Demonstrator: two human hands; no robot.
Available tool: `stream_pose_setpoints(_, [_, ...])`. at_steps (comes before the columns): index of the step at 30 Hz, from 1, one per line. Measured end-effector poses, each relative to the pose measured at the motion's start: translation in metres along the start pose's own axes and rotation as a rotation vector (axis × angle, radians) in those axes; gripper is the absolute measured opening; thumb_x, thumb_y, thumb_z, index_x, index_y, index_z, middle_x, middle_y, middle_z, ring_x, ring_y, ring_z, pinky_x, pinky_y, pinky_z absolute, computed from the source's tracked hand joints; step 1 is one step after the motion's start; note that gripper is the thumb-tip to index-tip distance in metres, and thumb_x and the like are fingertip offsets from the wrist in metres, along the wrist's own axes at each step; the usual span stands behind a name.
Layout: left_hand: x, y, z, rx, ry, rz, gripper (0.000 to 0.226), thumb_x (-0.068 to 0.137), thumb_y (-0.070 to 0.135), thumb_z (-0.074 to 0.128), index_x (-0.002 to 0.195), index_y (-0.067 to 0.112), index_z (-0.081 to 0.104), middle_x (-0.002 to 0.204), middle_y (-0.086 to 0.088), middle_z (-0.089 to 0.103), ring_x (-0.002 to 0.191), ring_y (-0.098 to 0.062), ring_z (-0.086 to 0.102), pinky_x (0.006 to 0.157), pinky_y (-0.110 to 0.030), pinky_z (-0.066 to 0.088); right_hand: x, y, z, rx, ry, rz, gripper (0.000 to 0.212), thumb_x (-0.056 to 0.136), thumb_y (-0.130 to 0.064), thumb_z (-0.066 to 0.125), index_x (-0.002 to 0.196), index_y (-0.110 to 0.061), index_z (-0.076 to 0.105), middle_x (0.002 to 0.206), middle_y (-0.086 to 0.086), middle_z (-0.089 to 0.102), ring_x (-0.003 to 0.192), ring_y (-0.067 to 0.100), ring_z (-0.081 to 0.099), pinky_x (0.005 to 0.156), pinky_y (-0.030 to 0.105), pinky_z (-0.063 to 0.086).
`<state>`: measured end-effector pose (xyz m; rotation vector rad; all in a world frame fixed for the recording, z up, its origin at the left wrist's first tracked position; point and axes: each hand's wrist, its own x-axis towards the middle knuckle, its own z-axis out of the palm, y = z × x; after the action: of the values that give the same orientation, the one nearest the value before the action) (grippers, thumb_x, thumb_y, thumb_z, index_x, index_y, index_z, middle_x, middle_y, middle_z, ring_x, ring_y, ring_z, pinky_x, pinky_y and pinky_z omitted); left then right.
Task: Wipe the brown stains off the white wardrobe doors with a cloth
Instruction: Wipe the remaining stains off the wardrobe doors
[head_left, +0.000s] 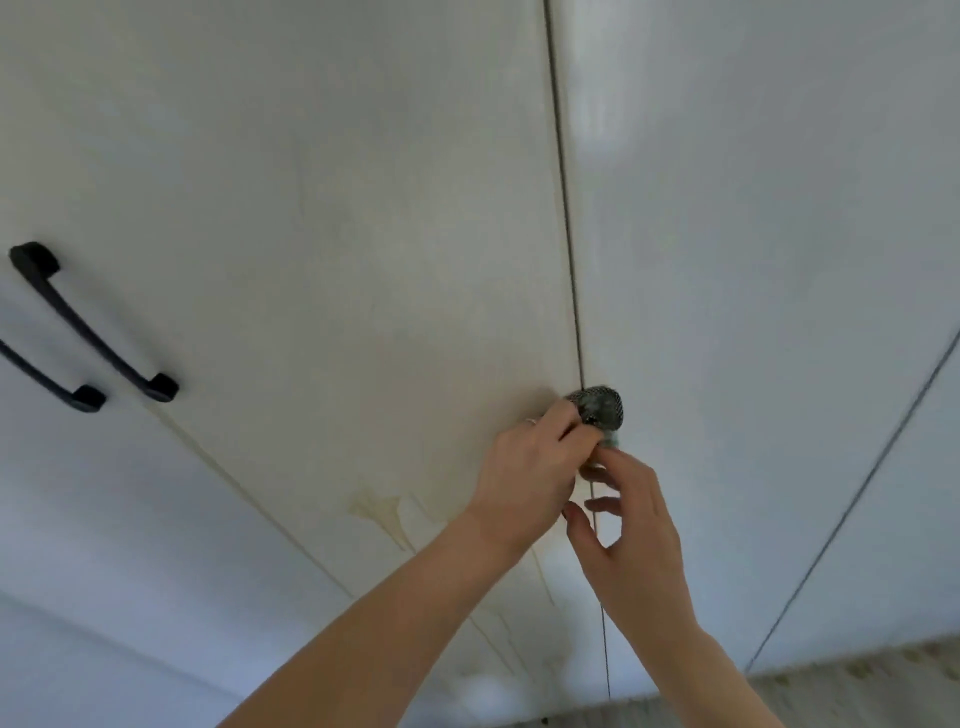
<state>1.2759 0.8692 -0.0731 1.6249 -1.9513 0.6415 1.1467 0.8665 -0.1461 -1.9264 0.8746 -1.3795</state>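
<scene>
The left hand (524, 478) grips a bunched grey cloth (597, 408) on the seam (563, 208) between two white doors (363, 208). The right hand (628, 525), fingers loose, touches the cloth's lower end. Brown stains (379, 512) lie at 7 o'clock, and black handles (93, 322) well apart at 9.

— Where is there room on those doors?

— Plenty. The left door (337, 234) is flat and bare above the hands and out to the side. The right door (753, 286) is open all the way across.

— Anything sticking out?

— Only the black handles (93, 327), far left and well apart from the hands.

— And the tight spot?

— It's at the seam (566, 234). The left hand (524, 467) grips the cloth (597, 408) there. The right hand (631, 525) sits just below, fingers spread, with one fingertip touching the cloth's lower end. The brown stain (379, 512) lies uncovered, just beside the left wrist.
</scene>
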Motion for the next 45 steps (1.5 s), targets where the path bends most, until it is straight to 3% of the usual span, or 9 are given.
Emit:
stream_pose_setpoints(7, [0.016, -0.049, -0.094, 0.023, 0.505, -0.209, 0.016, 0.092, 0.013, 0.066, 0.105, 0.016, 0.076, 0.104, 0.004, 0.066, 0.073, -0.009, 0.061, 0.056, -0.027, 0.05, 0.08, -0.087, 0.045, 0.061, 0.058, -0.522, 0.058, 0.087, 0.0, 0.071, 0.142, -0.005, 0.05, 0.141, 0.007, 0.047, 0.13, 0.018, 0.05, 0.106, 0.027, 0.045])
stream_pose_setpoints(11, [0.008, -0.082, -0.116, -0.01, 0.657, -0.325, 0.016, 0.09, 0.011, 0.068, 0.104, 0.016, 0.075, 0.099, 0.007, 0.061, 0.074, -0.004, 0.058, 0.059, -0.024, 0.05, 0.098, -0.122, 0.089, 0.081, 0.106, -0.607, 0.052, 0.09, 0.002, 0.065, 0.14, -0.009, 0.053, 0.138, 0.007, 0.047, 0.126, 0.023, 0.05, 0.1, 0.036, 0.049])
stream_pose_setpoints(15, [-0.041, -0.078, -0.084, -0.054, 0.377, -0.395, 0.012, 0.085, 0.008, 0.073, 0.098, 0.01, 0.073, 0.089, 0.001, 0.06, 0.066, -0.015, 0.059, 0.055, -0.037, 0.053, 0.052, -0.083, 0.112, -0.074, 0.108, -0.477, 0.056, 0.082, 0.003, 0.072, 0.132, -0.011, 0.05, 0.13, 0.008, 0.048, 0.113, 0.026, 0.055, 0.088, 0.038, 0.054])
stream_pose_setpoints(20, [-0.076, -0.063, -0.07, -0.173, -0.013, -0.43, 0.027, 0.089, 0.015, 0.063, 0.115, 0.021, 0.068, 0.109, 0.008, 0.063, 0.082, -0.014, 0.065, 0.072, -0.036, 0.056, 0.017, -0.048, 0.111, -0.148, 0.065, -0.288, 0.062, 0.073, 0.0, 0.079, 0.124, -0.014, 0.048, 0.122, 0.004, 0.048, 0.098, 0.019, 0.06, 0.074, 0.029, 0.058])
stream_pose_setpoints(24, [-0.074, -0.07, -0.101, -0.233, -0.027, -0.364, 0.054, 0.092, 0.02, 0.058, 0.143, 0.033, 0.045, 0.131, 0.017, 0.055, 0.102, -0.002, 0.062, 0.085, -0.026, 0.055, 0.046, -0.071, 0.1, -0.139, 0.09, -0.261, 0.053, 0.075, -0.014, 0.082, 0.122, -0.013, 0.057, 0.12, -0.001, 0.046, 0.093, 0.014, 0.058, 0.07, 0.027, 0.057])
stream_pose_setpoints(30, [-0.118, -0.096, -0.127, -0.035, 0.153, -0.59, 0.031, 0.091, 0.018, 0.064, 0.121, 0.018, 0.056, 0.12, 0.007, 0.053, 0.084, -0.007, 0.065, 0.06, -0.033, 0.057, 0.098, -0.088, 0.045, -0.193, 0.33, -0.316, 0.037, 0.087, -0.016, 0.069, 0.122, -0.027, 0.062, 0.124, -0.01, 0.041, 0.105, 0.011, 0.053, 0.082, 0.018, 0.051])
stream_pose_setpoints(35, [-0.16, -0.125, -0.129, 0.27, 0.053, -0.735, 0.084, 0.081, 0.01, 0.073, 0.149, -0.008, 0.027, 0.15, -0.026, 0.031, 0.134, -0.04, 0.044, 0.103, -0.043, 0.048, 0.089, -0.056, 0.043, -0.237, 0.234, -0.303, 0.025, 0.087, -0.016, 0.055, 0.109, -0.024, 0.064, 0.12, -0.021, 0.034, 0.095, -0.001, 0.046, 0.079, 0.002, 0.039])
stream_pose_setpoints(40, [-0.177, -0.128, -0.12, 0.31, -0.176, -0.772, 0.093, 0.088, 0.0, 0.057, 0.154, -0.008, -0.008, 0.163, -0.026, -0.014, 0.153, -0.039, 0.0, 0.12, -0.048, 0.028, 0.007, 0.03, 0.058, -0.465, -0.139, -0.071, 0.012, 0.09, -0.012, 0.059, 0.102, -0.016, 0.059, 0.111, -0.003, 0.043, 0.097, 0.023, 0.052, 0.081, 0.036, 0.05])
stream_pose_setpoints(45, [-0.189, -0.138, -0.113, 0.327, -0.185, -0.731, 0.086, 0.083, -0.01, 0.042, 0.155, -0.008, -0.005, 0.163, -0.026, -0.012, 0.153, -0.039, -0.001, 0.118, -0.05, 0.032, 0.006, 0.022, 0.05, -0.559, -0.143, -0.052, 0.02, 0.087, 0.002, 0.057, 0.102, -0.01, 0.058, 0.11, -0.006, 0.039, 0.093, 0.02, 0.049, 0.075, 0.04, 0.056])
